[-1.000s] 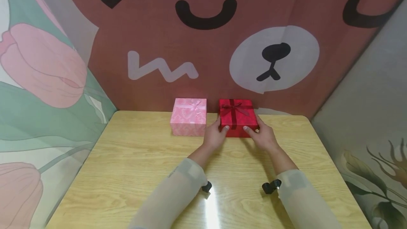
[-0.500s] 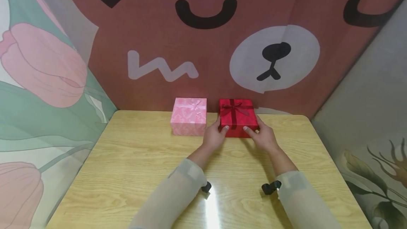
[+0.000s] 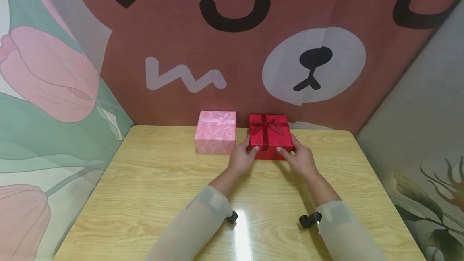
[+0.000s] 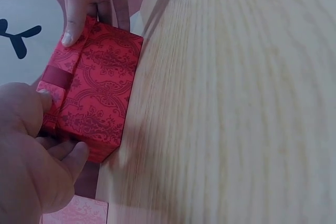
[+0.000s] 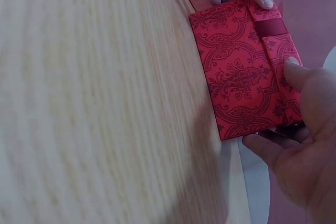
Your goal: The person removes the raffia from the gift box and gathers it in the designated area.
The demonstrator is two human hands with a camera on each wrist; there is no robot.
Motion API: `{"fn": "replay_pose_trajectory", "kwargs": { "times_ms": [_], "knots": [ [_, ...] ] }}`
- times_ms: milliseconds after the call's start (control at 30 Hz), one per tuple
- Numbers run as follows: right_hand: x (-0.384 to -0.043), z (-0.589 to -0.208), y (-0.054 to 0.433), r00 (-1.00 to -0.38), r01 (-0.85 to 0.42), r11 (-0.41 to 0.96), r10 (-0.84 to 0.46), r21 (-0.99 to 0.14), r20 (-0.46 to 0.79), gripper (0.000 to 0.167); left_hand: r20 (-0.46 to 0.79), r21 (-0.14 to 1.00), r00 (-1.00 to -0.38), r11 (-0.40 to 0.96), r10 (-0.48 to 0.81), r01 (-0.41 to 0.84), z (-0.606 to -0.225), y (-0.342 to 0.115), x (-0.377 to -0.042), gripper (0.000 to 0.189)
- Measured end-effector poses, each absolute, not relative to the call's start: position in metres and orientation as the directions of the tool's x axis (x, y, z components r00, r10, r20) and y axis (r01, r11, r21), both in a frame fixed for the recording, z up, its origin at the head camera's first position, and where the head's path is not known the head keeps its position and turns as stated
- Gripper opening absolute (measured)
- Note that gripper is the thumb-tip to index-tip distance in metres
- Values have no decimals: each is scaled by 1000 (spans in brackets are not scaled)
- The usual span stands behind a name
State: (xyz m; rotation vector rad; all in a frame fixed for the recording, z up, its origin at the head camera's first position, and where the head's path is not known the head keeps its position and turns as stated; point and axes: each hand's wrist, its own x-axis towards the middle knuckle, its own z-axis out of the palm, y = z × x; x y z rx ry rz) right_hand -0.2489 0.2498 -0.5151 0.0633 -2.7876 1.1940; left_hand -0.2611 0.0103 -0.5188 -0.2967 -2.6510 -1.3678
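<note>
A red gift box with a dark red ribbon and bow stands near the back edge of the table, patterned all over its front in the left wrist view. My left hand grips its left side, thumb on the front of the lid and fingers along the side. From the other side my right hand grips it the same way, its thumb on the lid's front rim. A pink gift box with a pale bow sits just left of my left hand.
The wooden table ends at a brown wall hanging printed with a bear's face. Flower-printed hangings border it left and right. Small black wrist cameras stick out from the sleeves.
The red gift box has shifted slightly toward me, with both hands moving along on it. The pink box stays where it was.
</note>
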Motion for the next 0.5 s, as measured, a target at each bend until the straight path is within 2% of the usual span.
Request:
{"fn": "replay_pose_trajectory", "kwargs": {
  "times_ms": [500],
  "knots": [
    [-229,-517,242,-986,-128,677,-8,-725,166,92,216,825,-971,515,99,235,-525,0,-244,63]
  ]
}}
